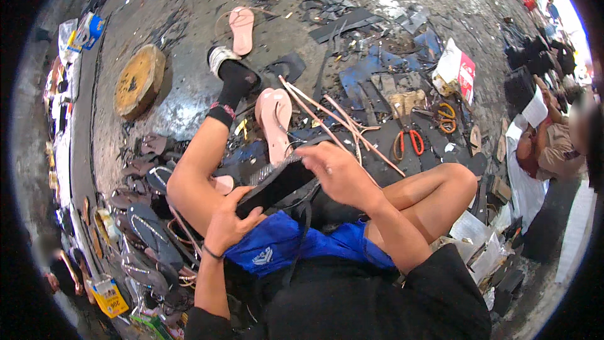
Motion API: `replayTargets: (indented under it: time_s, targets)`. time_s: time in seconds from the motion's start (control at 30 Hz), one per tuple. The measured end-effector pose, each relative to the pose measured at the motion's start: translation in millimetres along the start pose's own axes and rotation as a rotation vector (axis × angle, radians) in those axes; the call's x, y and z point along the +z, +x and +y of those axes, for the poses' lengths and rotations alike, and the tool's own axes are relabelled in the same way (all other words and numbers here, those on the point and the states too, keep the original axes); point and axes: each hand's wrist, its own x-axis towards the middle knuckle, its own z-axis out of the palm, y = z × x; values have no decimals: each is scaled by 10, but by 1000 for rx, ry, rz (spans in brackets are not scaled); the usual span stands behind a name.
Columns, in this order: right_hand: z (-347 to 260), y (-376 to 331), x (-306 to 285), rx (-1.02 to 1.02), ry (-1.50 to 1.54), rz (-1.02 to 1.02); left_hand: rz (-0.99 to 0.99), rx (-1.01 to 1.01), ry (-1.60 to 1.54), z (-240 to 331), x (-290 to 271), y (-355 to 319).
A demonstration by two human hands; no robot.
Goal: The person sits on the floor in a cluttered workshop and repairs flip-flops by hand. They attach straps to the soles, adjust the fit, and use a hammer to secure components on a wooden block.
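Over my lap is a black sandal sole (279, 187), tilted, with a shiny, glittery upper edge. My left hand (229, 226) grips its near left end, thumb on the dark face. At the far right end, my right hand (343, 175) has its fingers curled in a pinch, slightly blurred. A thin dark strap (306, 217) hangs below the sole. Just beyond the sole lie pink sandal soles (275, 123), with long pink straps (324, 113) to their right.
Orange-handled scissors (410, 143) and yellow-handled scissors (447, 118) lie right. A round wooden block (139, 82) and a pink sandal (241, 28) are farther off. Many dark sandals (151, 233) are piled left. Scraps (390, 66) litter the floor; another person (553, 132) sits right.
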Motion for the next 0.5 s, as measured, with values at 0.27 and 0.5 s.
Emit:
replayTargets:
  time_s: [0.27,0.5]
  targets:
    - [427,82,-161,328,1587,520,221,-142,-523,-374,-8,-219]
    - [139,-110,263,320,665,135,726,-253,-1132,-285,148,-193]
